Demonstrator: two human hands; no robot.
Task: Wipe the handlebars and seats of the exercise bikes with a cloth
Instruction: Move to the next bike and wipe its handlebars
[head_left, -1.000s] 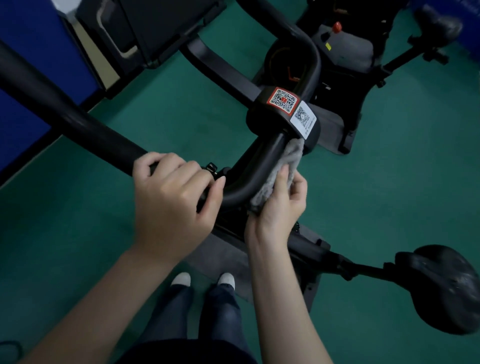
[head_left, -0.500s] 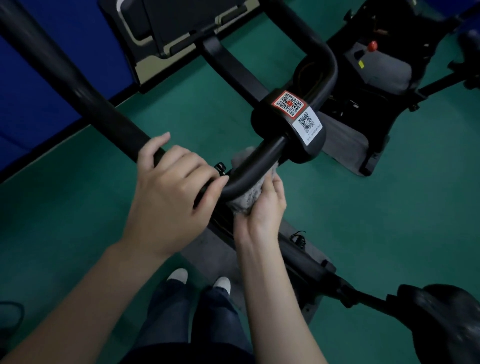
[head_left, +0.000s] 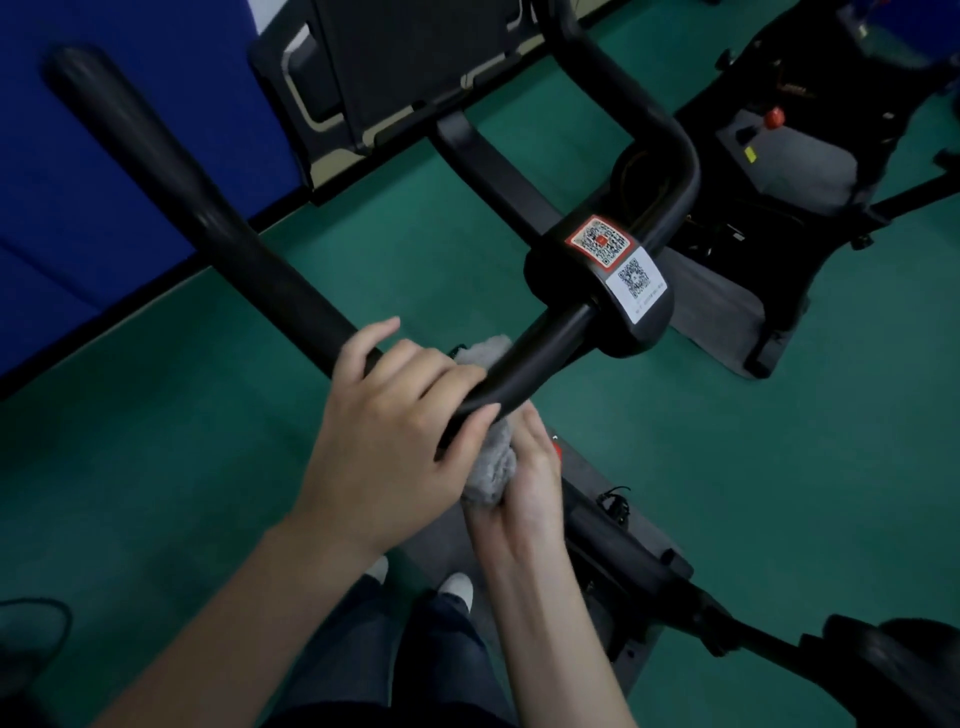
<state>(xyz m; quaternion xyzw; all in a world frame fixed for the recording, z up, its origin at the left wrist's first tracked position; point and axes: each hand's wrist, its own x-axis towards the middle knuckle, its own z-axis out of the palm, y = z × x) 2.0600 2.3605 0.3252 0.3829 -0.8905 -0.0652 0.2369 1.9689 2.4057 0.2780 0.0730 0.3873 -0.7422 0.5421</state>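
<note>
Your cloth (head_left: 491, 467) is soft and light. It bunches and folds to whatever it meets, so it should wrap a round tube easily but will slide off if you only pinch a corner. Keep a good wad of it in the palm, as you have it. Your right hand (head_left: 524, 488) holds the bunch from below, fingers reaching up to press it against the underside of the handlebar (head_left: 540, 353) at the bend. How far those fingers close round the tube is hidden behind it.

The handlebar is stiff and fixed, so it will likely take firm pressure without giving. Its smooth coating looks slick, so judge on needing squeeze, not just a brush. Your left hand (head_left: 395, 431) is curled over the top of the same bend, just beside the cloth, steadying the bar.

The cloth is grey and fuzzy, like a small towel. Most of it is crumpled between your two hands, and one tuft pokes out above the bar on the far side. The handlebar is matt black, with a long left horn running up and away and a loop on the right. Two code stickers (head_left: 600, 241) sit on its centre block. The seat (head_left: 893, 670) is low on your right, well apart from both hands.
</note>
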